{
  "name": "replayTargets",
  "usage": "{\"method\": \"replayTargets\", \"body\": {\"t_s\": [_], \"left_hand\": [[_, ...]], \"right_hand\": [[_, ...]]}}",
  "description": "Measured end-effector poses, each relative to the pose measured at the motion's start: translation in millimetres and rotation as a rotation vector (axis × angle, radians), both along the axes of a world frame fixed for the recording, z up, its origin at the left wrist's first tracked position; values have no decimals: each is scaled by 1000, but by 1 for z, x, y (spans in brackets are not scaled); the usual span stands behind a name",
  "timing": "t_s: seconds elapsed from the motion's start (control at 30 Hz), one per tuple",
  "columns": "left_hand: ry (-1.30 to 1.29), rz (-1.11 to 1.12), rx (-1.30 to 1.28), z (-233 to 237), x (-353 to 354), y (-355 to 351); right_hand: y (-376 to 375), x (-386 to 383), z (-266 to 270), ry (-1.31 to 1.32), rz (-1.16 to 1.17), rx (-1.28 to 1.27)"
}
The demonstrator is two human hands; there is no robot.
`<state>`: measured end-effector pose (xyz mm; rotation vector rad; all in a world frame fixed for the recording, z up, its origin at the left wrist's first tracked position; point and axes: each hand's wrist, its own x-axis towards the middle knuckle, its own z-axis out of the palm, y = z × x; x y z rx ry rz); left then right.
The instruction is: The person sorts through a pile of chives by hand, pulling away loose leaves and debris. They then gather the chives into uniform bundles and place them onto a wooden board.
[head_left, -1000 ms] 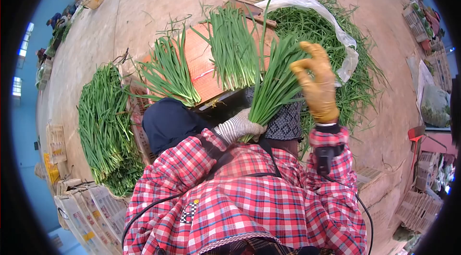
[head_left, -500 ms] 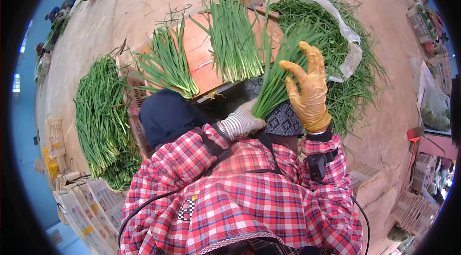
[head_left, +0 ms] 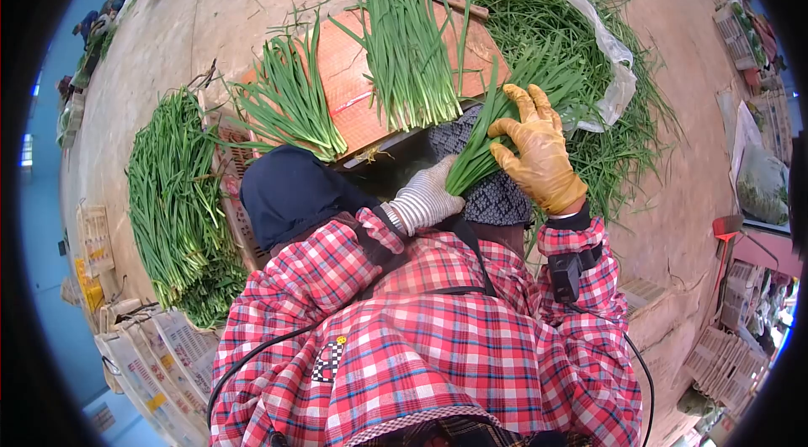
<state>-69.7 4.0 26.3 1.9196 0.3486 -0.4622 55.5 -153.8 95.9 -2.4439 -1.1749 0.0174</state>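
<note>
My left hand [head_left: 423,196], in a grey-and-white striped glove, is closed round the pale stem ends of a bunch of garlic chives [head_left: 480,148] above my lap. The leaves fan up and to the right. My right hand [head_left: 543,156], in a yellow rubber glove, is at the right side of that bunch with fingers apart and slightly bent, against the leaves. Ahead, an orange board [head_left: 345,81] carries a larger chive bunch [head_left: 410,60] and a smaller chive bunch [head_left: 296,102], their stem ends towards me.
A big heap of loose chives [head_left: 539,26] with a white plastic sheet [head_left: 619,81] lies at the right. To my left, stacked chives [head_left: 177,211] lie beside a crate [head_left: 231,182]. A wooden-handled blade [head_left: 467,7] rests at the board's far edge. A red broom [head_left: 727,228] is far right.
My right hand has moved slightly down and its fingers have come in against the leaves. The bunch now leans further right, with my left hand still on its base.
</note>
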Motion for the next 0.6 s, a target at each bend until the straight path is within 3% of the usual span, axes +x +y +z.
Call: {"method": "replayTargets", "body": {"t_s": [0.17, 0.27, 0.3, 0.33, 0.37, 0.4, 0.47, 0.53, 0.6], "left_hand": [[-5, 15, -32, -12, -1, 1], [-83, 90, -264, -48, -1, 1], [9, 96, -404, -35, -2, 6], [100, 102, -539, -18, -5, 14], [29, 90, -628, -48, -7, 17], [-40, 75, -721, -77, -10, 20], [107, 101, -824, -45, -13, 27], [214, 108, -953, -27, -14, 34], [221, 111, -995, -23, -14, 36]], "right_hand": [[8, -3, -13, -106, -22, 66], [11, -4, -14, -285, -143, 282], [4, 4, 0, -351, -202, 320], [-10, 13, 8, -281, -260, 500], [-23, 20, 28, -68, -278, 679], [-38, 21, 46, 338, -397, 940], [-89, 45, 56, 231, -464, 1105], [-170, 74, 48, 389, -320, 1340], [-206, 85, 46, 259, -732, 1119]]}}
